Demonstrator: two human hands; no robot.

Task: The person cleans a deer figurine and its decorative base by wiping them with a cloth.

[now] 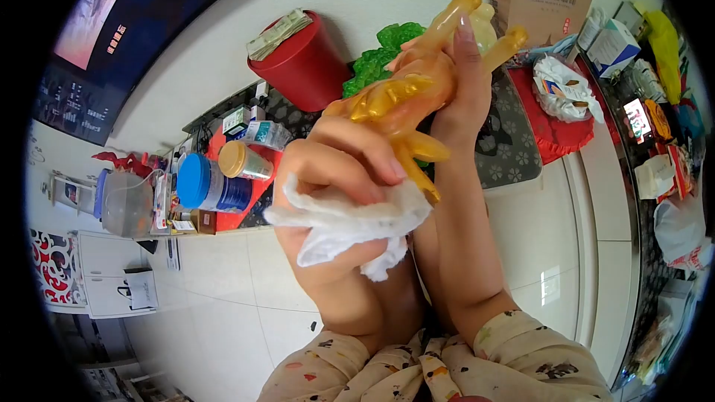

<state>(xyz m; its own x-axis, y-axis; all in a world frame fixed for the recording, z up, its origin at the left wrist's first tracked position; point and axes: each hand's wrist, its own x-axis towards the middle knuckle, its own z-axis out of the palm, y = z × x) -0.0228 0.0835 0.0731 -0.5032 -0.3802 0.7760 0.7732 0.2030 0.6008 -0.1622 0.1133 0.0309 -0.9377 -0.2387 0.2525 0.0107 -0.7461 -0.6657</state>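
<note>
An amber, translucent figurine [417, 78] with shiny gold patches and several thin, leg-like projections is raised in front of me. It looks like an animal; which one I cannot tell. My right hand [465, 82] is closed around its right side, thumb pointing up along a projection. At its lower left, my left hand [335, 179] is closed on a crumpled white tissue [357, 219]. The tissue bunches between the fingers, close to the figurine's lower tip. Some left fingers are hidden behind the tissue, and most right fingers behind the figurine.
Behind the figurine are a green leafy ornament [380, 52] and a red bin [305, 63]. Blue-lidded [195, 181] and tan-lidded [242, 160] jars stand left. A paper bag [540, 0], plastic bag [562, 89] and lit phone [637, 120] are right. A television [97, 52] hangs upper left.
</note>
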